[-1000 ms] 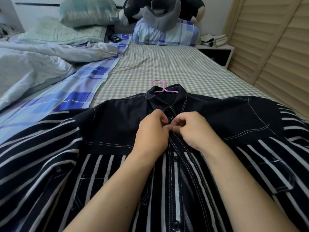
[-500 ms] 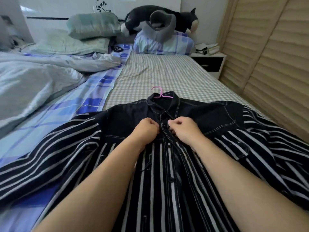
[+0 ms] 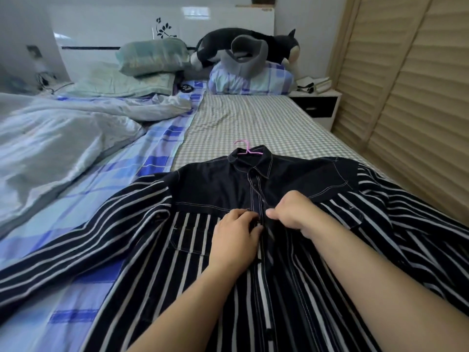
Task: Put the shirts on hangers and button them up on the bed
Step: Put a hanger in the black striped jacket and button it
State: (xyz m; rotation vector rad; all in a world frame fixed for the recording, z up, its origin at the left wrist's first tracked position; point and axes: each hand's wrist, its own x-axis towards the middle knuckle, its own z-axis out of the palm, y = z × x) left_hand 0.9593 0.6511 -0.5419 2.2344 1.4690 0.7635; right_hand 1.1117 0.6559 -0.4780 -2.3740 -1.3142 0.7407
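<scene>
Checked bed sheet [image 3: 253,123], striped shirt [image 3: 177,250], louvred wooden doors [image 3: 406,97], white nightstand [image 3: 319,100]

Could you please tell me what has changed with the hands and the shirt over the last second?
Both hands moved down the placket, away from the collar: the left hand and right hand now pinch the front edges of the shirt at the seam where the stripes begin, a new grip lower than a second ago. The pink hanger remains in the collar, and the shirt still lies flat on the bed.
</scene>
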